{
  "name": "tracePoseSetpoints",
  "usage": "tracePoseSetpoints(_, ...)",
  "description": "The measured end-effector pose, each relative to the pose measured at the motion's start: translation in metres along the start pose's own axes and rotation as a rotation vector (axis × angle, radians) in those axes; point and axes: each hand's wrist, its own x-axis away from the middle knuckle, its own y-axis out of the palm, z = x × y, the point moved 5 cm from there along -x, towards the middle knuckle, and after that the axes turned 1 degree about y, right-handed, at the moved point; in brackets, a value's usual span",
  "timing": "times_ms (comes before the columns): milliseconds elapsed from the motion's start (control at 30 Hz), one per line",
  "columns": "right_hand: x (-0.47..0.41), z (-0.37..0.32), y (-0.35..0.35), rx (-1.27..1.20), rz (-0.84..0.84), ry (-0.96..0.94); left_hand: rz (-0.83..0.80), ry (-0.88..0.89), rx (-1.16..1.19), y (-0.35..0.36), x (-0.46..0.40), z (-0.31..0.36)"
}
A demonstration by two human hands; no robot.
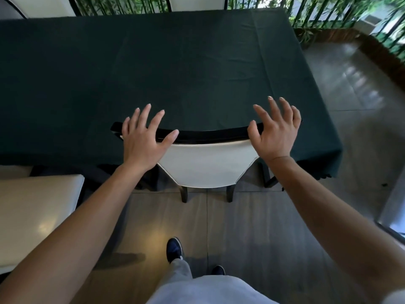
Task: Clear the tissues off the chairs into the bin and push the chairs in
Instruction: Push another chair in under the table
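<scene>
Cream-backed chair [206,165] stood tucked against the table's [175,73] near edge. Left hand [142,139] and right hand [275,133], fingers spread, gripped nothing. Probably rigid, fairly heavy; take the black top rail [210,134].

Bench [197,62]: covered in dark green matt cloth, lightly creased. Centre chair [206,170]: smooth cream upholstery of leather-like sheen, with a glossy black top rail. Lower-left chair seat [37,207]: same cream finish, reflective. Floor [252,227]: grey tiles, semi-gloss.
</scene>
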Motion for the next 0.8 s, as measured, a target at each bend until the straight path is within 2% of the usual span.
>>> tracePoseSetpoints(133, 0.002, -0.004, -0.001, -0.030, -0.043, 0.078, -0.006, 0.002, 0.002, 0.001, 0.000, 0.000)
tracePoseSetpoints(333, -0.001, 0.000, 0.006, -0.033, 0.084, -0.006, -0.059, -0.038, -0.020, 0.005, -0.007, -0.002)
tracePoseSetpoints(500, -0.001, 0.000, 0.007, -0.031, 0.064, 0.001, -0.102, -0.045, -0.014, 0.004, -0.008, -0.002)
tracePoseSetpoints(567, -0.001, -0.002, 0.002, -0.009, -0.018, 0.024, -0.112, -0.036, 0.001, 0.002, -0.007, -0.001)
tracePoseSetpoints(700, -0.001, -0.009, -0.006, 0.101, -0.413, 0.167, -0.046, 0.070, 0.081, -0.007, 0.001, -0.001)
tracePoseSetpoints(800, 0.004, -0.024, -0.025, 0.124, -0.531, 0.290, 0.070, 0.133, 0.287, -0.021, 0.009, -0.003)
